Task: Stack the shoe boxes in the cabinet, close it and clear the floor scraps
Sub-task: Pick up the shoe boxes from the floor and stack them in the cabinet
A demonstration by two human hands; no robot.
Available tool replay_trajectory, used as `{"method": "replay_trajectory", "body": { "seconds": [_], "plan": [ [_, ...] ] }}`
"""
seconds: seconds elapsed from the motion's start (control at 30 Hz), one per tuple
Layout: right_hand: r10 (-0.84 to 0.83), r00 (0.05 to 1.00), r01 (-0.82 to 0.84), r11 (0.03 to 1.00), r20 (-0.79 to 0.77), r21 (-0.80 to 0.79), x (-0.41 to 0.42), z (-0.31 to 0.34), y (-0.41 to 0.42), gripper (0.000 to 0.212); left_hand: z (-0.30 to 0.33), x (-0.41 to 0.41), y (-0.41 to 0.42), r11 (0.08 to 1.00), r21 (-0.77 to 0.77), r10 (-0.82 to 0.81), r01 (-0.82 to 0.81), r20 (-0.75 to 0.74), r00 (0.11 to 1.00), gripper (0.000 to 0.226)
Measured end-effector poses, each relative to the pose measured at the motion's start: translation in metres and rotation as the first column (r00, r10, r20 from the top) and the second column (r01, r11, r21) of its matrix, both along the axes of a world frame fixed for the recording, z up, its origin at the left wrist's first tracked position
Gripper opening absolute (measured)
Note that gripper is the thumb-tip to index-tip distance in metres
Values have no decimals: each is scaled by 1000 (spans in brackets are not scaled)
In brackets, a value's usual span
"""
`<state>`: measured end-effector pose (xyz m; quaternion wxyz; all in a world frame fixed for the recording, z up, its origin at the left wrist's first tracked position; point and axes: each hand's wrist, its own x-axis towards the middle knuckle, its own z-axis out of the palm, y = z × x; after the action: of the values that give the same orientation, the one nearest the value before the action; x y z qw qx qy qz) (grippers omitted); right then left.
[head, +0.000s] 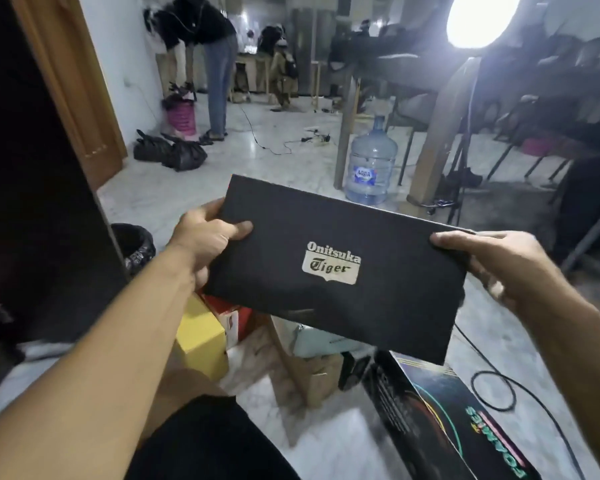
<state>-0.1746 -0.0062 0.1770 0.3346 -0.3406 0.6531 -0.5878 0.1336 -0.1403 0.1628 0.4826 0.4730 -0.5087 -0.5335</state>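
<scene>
Dark open cabinet (32, 188) at far left, interior too black to make out, wooden door edge (66, 81) above. Round black bin (136, 245) on the floor beside it, half hidden by the cabinet's side. Left hand (205, 237) clamped on the left short end of a flat black cardboard shoe box with a white "Onitsuka Tiger" logo (340, 271), thumb on the lid, fingers curled beneath and out of sight. Box held in the air over the white marble floor (291, 161), lid up, tilted down to the right. Beneath it, partly covered: yellow cardboard box (201, 337), red-and-white box (236, 317), pale mint box (319, 341), brown cardboard scraps (319, 375). Clear blue water jug (371, 164) behind, by a table leg. Right hand (499, 265) gripping the box's right end, thumb on top, fingers hidden under. Black printed box with neon lettering (447, 420) at lower right, cut off by the frame. Black cable (492, 389) looped on the floor. Background people blurred.
</scene>
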Motion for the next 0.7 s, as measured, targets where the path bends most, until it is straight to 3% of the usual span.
{"method": "replay_trajectory", "body": {
  "seconds": [0.1,0.27,0.4,0.5,0.7],
  "plan": [
    [110,994,-106,989,25,-103,37,4,-34,31,3,45,-8,989,-21,148,-147,51,988,44],
    [371,924,-375,927,-88,-28,117,11,-97,21,5,138,-7,929,-27,370,-370,40,928,41],
    [500,859,-506,862,-111,-29,197,8,-142,38,-8,225,1,823,36,562,-567,101,821,55],
    [601,782,-610,793,-162,-2,259,-4,-168,19,-23,276,16,720,95,679,-688,112,726,57],
    [719,685,-719,693,-120,49,372,-35,-207,13,-72,356,45,572,215,781,-792,153,605,56]
  ]
}}
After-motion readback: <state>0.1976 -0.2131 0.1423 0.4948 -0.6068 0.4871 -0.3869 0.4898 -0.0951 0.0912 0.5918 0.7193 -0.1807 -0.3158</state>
